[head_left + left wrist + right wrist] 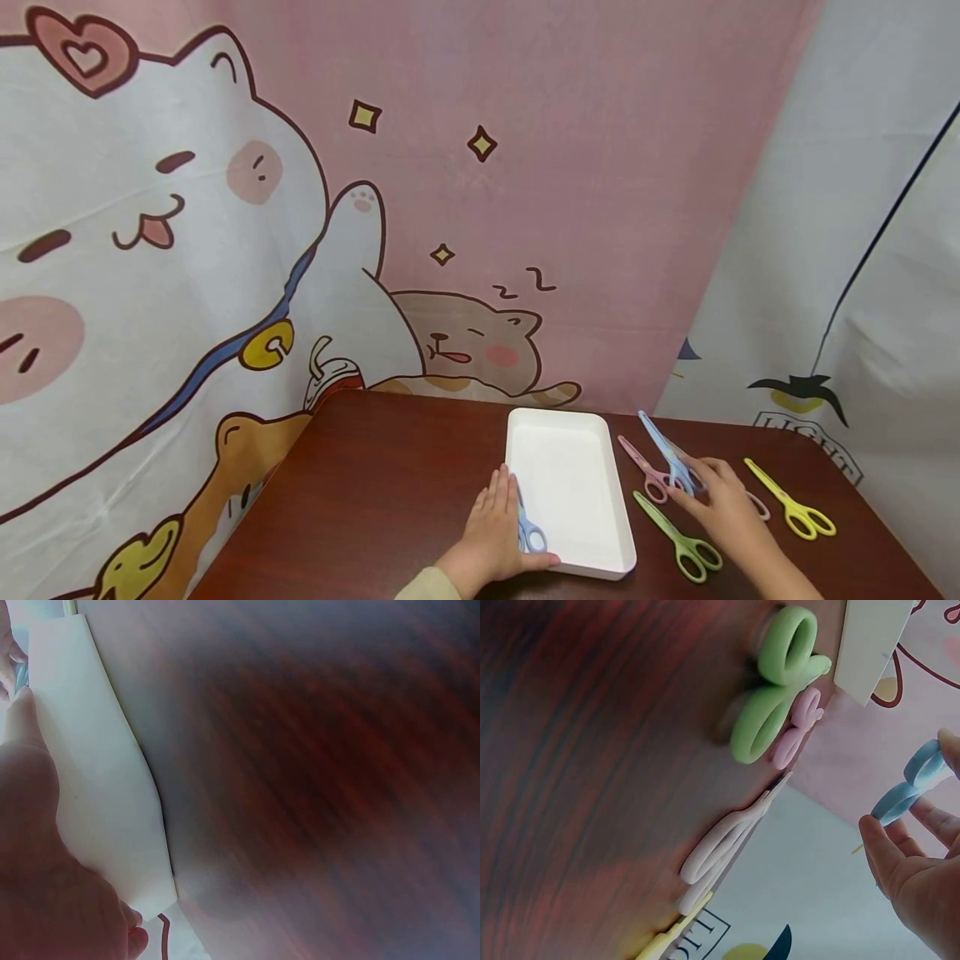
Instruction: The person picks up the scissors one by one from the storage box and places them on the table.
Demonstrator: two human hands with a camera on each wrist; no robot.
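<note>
A white rectangular tray (573, 492) lies on the table. My left hand (491, 525) rests along its left side, fingers straight against the wall and thumb over the near rim. Inside, by that wall, is a pair of blue scissors (532, 535), partly hidden by the hand. To the right of the tray, my right hand (723, 504) pinches another pair of blue scissors (658, 437) by the handle loops, raised off the table in the right wrist view. Pink scissors (639, 460), green scissors (675, 533) and pale pink scissors (759, 506), partly covered by the hand, lie around it.
Yellow scissors (786, 498) lie farther right on the dark reddish-brown table (375, 483). A printed cloth (600, 208) with cartoon animals hangs behind the table's back edge and along its left side.
</note>
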